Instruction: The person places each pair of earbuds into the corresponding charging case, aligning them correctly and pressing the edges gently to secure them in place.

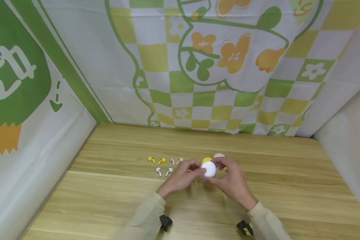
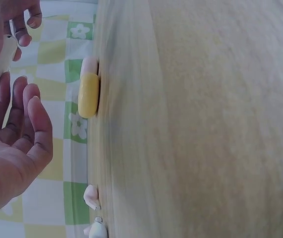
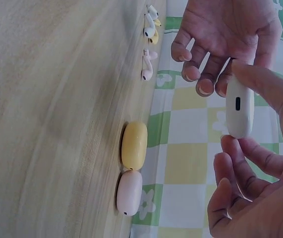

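Observation:
Both hands hold a round white earphone charging case [image 1: 210, 169] above the wooden table. My right hand [image 1: 233, 179] pinches it between thumb and fingers at opposite edges. My left hand [image 1: 181, 175] has its thumb and a fingertip at the case's left edge, other fingers loosely bent. In the right wrist view the white case [image 3: 240, 111] stands edge-on, a dark charging port on its side. Behind it on the table lie a yellow case [image 1: 206, 160] and a pink case [image 1: 219, 155], side by side.
Left of the hands lie pairs of loose earbuds: yellow earbuds [image 1: 162, 161], pink earbuds [image 1: 179, 161] and white earbuds [image 1: 169, 171]. A checked, flower-printed cloth [image 1: 180, 80] hangs along the table's [image 1: 123, 206] back edge. White panels stand at both sides.

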Available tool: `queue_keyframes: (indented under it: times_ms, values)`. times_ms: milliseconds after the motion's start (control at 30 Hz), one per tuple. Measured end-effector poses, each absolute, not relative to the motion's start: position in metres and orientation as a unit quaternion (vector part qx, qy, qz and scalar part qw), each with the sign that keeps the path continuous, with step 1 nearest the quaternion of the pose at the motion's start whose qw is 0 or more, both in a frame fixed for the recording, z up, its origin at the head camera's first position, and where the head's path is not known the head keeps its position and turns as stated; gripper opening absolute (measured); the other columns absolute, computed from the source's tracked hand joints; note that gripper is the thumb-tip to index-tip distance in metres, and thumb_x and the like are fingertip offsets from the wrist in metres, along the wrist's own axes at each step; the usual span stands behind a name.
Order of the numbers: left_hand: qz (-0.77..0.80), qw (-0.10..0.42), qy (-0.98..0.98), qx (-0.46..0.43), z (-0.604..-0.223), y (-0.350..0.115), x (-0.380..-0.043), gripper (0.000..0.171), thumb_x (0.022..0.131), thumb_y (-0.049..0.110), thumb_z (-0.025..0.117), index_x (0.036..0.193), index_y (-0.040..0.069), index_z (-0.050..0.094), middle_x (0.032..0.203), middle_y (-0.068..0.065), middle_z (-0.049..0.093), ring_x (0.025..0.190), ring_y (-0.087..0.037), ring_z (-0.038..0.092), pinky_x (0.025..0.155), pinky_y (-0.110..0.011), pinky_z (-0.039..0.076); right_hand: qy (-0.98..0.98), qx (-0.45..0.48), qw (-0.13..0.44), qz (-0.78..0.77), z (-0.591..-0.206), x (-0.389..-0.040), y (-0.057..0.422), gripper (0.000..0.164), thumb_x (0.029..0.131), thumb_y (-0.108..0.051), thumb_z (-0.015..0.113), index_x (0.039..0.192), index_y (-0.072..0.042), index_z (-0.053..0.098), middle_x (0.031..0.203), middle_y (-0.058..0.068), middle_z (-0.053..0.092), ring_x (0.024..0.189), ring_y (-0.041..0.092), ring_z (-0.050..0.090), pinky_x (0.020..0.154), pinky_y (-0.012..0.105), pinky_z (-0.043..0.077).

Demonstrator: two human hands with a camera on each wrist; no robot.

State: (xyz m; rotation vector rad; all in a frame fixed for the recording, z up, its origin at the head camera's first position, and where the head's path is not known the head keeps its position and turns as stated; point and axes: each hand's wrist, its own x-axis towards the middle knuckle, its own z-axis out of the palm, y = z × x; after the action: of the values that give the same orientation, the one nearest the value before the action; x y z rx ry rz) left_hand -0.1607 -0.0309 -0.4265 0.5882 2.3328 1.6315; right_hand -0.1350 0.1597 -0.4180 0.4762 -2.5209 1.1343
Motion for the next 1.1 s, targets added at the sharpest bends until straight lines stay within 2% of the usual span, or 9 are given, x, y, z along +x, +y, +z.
queue_keyframes:
  times_ms: [167,400,633,767,900,1100]
  values:
    - [0.567,0.121,0.788,0.207,-0.426,-0.032,-0.161,0.023,0.092,0.034,0.058,0.094,0.012,0.066,0.090,0.003,0.063,0.090,-0.023,0.056,0.074,-0.033,0.045,-0.883,0.163,0.133,0.421,-0.416,-0.134,0.163,0.052,0.059,-0.027,0.090,0.102,-0.013,0.065,0.094,-0.006,0.061,0.082,0.015,0.056,0.067,0.039,0.048]
    - [0.574,0.120,0.782,0.212,-0.427,-0.035,-0.162,0.023,0.092,0.031,0.059,0.095,0.010,0.066,0.090,0.000,0.063,0.088,-0.024,0.056,0.072,-0.031,0.045,-0.869,0.129,0.045,0.475,-0.411,-0.135,0.169,0.041,0.069,-0.031,0.084,0.102,-0.015,0.065,0.090,-0.005,0.062,0.084,0.020,0.056,0.069,0.038,0.045]
    - [0.580,0.137,0.777,0.205,-0.423,-0.037,-0.162,0.018,0.093,0.028,0.058,0.097,0.011,0.064,0.095,-0.001,0.062,0.091,-0.022,0.056,0.075,-0.034,0.046,-0.850,0.095,-0.021,0.517,-0.408,-0.137,0.172,0.036,0.077,-0.034,0.076,0.102,-0.010,0.066,0.092,0.001,0.064,0.086,0.018,0.056,0.072,0.031,0.045]
    - [0.580,0.135,0.773,0.219,-0.407,-0.038,-0.155,0.016,0.094,0.019,0.056,0.100,0.006,0.062,0.098,-0.004,0.062,0.092,-0.022,0.056,0.080,-0.036,0.046,-0.828,0.084,-0.057,0.552,-0.407,-0.137,0.174,0.035,0.080,-0.031,0.074,0.103,-0.007,0.065,0.094,0.006,0.063,0.087,0.021,0.057,0.072,0.029,0.049]
    - [0.575,0.130,0.773,0.234,-0.389,-0.040,-0.148,0.016,0.093,0.015,0.056,0.102,0.002,0.062,0.098,-0.005,0.060,0.093,-0.021,0.054,0.082,-0.035,0.045,-0.804,0.068,-0.094,0.583,-0.408,-0.138,0.175,0.035,0.082,-0.030,0.072,0.106,-0.005,0.063,0.100,0.009,0.062,0.089,0.024,0.057,0.076,0.035,0.050]
    - [0.570,0.128,0.773,0.246,-0.385,-0.041,-0.148,0.017,0.093,0.016,0.057,0.102,0.003,0.062,0.100,-0.005,0.058,0.095,-0.022,0.053,0.081,-0.033,0.045,-0.771,0.057,-0.137,0.619,-0.408,-0.138,0.177,0.038,0.085,-0.030,0.070,0.109,-0.002,0.061,0.108,0.011,0.059,0.095,0.024,0.056,0.085,0.043,0.047]
